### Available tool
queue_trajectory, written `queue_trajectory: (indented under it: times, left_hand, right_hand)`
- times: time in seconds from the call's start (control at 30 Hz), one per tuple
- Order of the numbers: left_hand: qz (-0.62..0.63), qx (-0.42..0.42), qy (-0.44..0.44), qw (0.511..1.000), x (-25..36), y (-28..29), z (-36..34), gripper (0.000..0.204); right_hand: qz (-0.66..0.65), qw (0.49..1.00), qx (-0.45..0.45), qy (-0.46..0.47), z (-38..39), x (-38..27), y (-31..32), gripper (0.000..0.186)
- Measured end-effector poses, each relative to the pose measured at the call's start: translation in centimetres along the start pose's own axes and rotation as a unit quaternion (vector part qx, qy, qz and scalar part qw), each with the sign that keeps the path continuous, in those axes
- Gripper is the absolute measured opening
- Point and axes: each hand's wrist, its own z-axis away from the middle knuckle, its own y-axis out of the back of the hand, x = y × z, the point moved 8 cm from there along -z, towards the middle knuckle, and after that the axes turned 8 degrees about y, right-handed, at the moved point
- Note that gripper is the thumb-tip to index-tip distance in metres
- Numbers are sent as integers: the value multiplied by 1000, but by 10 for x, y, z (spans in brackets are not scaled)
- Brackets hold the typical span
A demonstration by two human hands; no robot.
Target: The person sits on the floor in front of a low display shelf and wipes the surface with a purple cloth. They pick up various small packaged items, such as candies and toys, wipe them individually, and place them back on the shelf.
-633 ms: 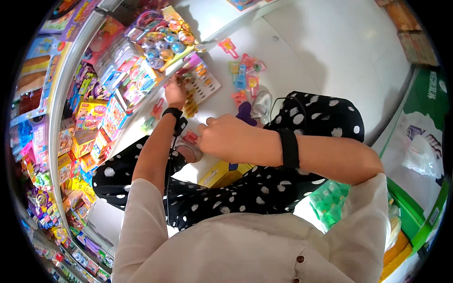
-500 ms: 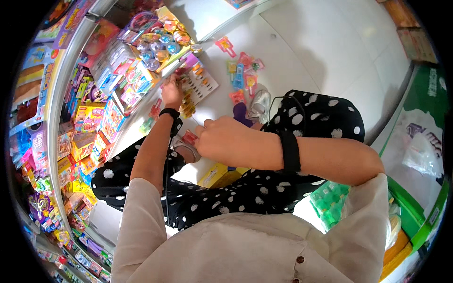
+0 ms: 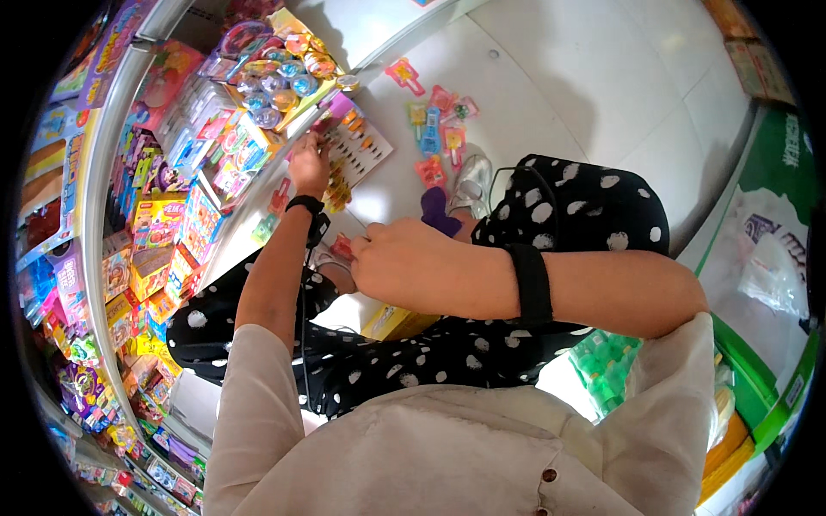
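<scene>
My left hand reaches forward to the shelf's edge, its fingers bent around the left side of a white and purple display card. Small orange and yellow pieces are fixed in rows on that card, and dark marks show between them. Nearer to me, my right hand is closed, its back toward me, so what its fingers hold is hidden. A pinkish-red piece shows just beyond those fingertips, close to my shoe; whether they touch it I cannot tell.
Several colourful plastic pieces lie on the white floor ahead. Shelves of packaged goods curve along the left, with round capsules on top. A yellow box is by my legs. Green crates stand at right.
The view has shifted slightly. My left hand and the card keep almost the same place, the hand turned a little. My right hand stays closed near the pinkish-red piece.
</scene>
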Motion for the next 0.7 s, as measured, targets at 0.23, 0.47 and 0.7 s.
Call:
queue_trajectory:
  times: [0.23,0.47,0.7]
  left_hand:
    - [-110,-24,-37,993,11,-5,-7,14]
    - [-146,-30,-38,988,-2,-9,-8,18]
    - [-195,-79,-91,973,6,-19,-12,21]
  right_hand:
    - [-6,1000,-6,-3,-1,6,-4,16]
    - [-10,1000,-25,-9,-4,9,-9,16]
    - [10,1000,-11,-16,-4,7,-8,17]
